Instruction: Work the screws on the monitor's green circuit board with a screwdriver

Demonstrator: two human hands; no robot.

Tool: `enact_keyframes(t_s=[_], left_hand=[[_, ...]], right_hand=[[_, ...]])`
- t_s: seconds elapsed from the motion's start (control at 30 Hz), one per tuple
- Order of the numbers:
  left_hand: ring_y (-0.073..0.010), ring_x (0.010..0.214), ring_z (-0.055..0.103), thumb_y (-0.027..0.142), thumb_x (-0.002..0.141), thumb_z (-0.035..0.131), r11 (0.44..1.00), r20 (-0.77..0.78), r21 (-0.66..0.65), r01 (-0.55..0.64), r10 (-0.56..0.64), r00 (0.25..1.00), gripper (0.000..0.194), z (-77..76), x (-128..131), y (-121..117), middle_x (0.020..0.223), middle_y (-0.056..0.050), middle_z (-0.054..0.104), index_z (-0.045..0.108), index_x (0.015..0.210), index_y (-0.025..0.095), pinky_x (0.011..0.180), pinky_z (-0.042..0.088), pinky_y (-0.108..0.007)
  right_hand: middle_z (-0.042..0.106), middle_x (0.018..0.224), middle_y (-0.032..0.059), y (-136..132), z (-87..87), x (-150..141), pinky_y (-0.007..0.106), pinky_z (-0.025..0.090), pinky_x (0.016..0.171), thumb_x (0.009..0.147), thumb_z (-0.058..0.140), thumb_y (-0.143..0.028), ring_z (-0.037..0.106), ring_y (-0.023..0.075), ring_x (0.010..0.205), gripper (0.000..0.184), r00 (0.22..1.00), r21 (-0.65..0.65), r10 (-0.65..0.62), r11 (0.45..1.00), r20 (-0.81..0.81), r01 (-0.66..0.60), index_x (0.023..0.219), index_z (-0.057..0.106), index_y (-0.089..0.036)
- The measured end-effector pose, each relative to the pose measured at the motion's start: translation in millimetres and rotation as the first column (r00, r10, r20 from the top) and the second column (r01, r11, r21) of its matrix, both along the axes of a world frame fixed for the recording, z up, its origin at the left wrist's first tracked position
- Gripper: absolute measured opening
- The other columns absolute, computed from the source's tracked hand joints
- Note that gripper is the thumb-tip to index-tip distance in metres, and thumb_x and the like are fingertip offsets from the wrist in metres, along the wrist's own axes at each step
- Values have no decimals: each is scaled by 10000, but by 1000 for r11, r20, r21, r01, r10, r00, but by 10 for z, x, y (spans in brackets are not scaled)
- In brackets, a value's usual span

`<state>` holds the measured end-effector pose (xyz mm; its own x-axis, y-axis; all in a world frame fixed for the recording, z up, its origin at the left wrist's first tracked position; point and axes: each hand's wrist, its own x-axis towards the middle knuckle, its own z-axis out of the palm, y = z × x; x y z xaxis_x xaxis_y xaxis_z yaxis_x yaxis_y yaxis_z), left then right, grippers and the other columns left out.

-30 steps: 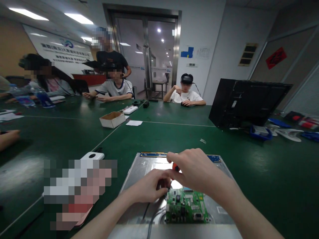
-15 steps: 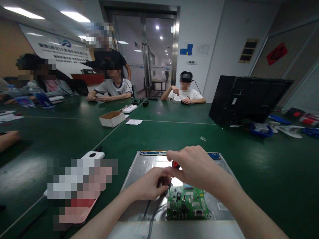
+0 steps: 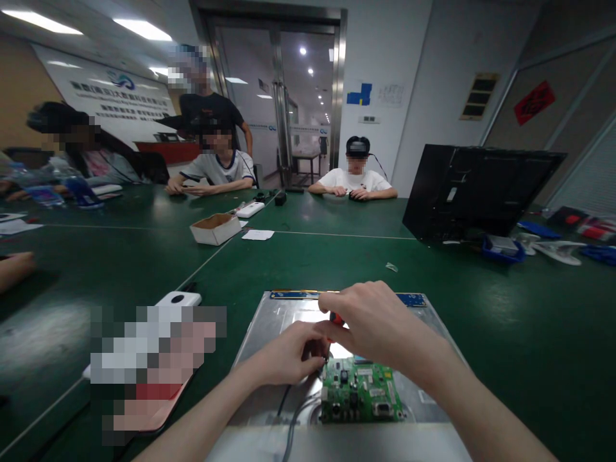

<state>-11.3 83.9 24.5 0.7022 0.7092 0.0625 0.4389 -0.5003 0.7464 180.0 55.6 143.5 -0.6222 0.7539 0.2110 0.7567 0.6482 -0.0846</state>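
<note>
A silver metal panel [image 3: 269, 327] lies flat on the green table in front of me, with a green circuit board [image 3: 360, 394] mounted on its near part and a blue strip [image 3: 409, 299] along its far edge. My right hand [image 3: 373, 324] is closed round a screwdriver with a red handle [image 3: 335, 317], held upright over the board's far left corner. My left hand [image 3: 289, 356] is curled in a pinch beside the screwdriver's shaft, at the same corner. Grey cables [image 3: 291, 417] run from the board toward me.
A black monitor shell [image 3: 474, 192] stands at the right, with blue and white parts [image 3: 553, 247] beyond it. A small cardboard box [image 3: 215, 229] and a white device [image 3: 179, 298] lie to the left. Several people sit around the far side of the table [image 3: 312, 256].
Both hands stay at the board's corner with barely any shift. The person seated at the far middle has lowered a raised hand to the table.
</note>
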Motion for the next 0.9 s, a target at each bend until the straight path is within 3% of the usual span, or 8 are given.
enact_keyframes(t_s=[0.1,0.27,0.43,0.53,0.63,0.7,0.9], left_hand=[[-153,643,546,100,696,599,1000,-18,5,-13,13,1000,123,-3,1,4,700,16,587,581,795,172,591,414,-237],[-146,620,526,121,713,583,1000,-1,-3,1,-1,1000,81,-4,5,5,677,19,575,576,776,171,573,403,-236],[-170,669,569,107,715,573,1000,-14,13,23,-23,1000,165,-6,-3,8,751,-7,641,621,860,168,605,432,-255],[-167,661,570,117,731,584,1000,-28,2,3,-3,1000,152,-10,-7,8,753,-4,640,615,869,171,606,441,-254],[-167,665,560,125,729,596,1000,-30,19,-6,6,1000,106,-15,-2,6,732,-2,618,597,826,168,611,439,-253],[-160,650,546,113,718,580,1000,-10,28,2,-1,1000,99,-19,5,4,708,7,597,584,800,170,597,427,-244],[-177,685,570,115,718,582,998,-22,55,-18,19,1000,104,9,10,-18,739,-6,625,598,804,172,626,433,-257]], right_hand=[[706,749,0,-14,7,4,280,178,499,893,590,-249,553,122,572,46,1000,8,9,1000,5,-9,876,601,-208],[718,872,28,-47,46,29,280,200,504,853,625,-246,591,138,646,155,998,-27,60,998,5,-59,990,575,-195],[720,753,15,-19,33,6,290,187,499,941,612,-403,611,160,607,196,1000,10,4,1000,18,-5,912,596,-210],[704,713,9,-9,10,-6,293,180,499,962,580,-358,594,145,579,189,1000,31,9,999,24,-10,851,588,-206],[707,757,3,-27,10,-5,287,180,494,923,576,-258,584,137,588,58,1000,28,29,999,2,-29,932,580,-201],[716,826,13,-46,23,-1,285,184,494,875,593,-235,594,140,617,123,999,10,49,999,-11,-49,987,568,-192],[719,800,9,-50,30,-9,279,196,510,912,625,-334,613,149,637,139,1000,-18,24,1000,-16,-24,943,579,-207]])
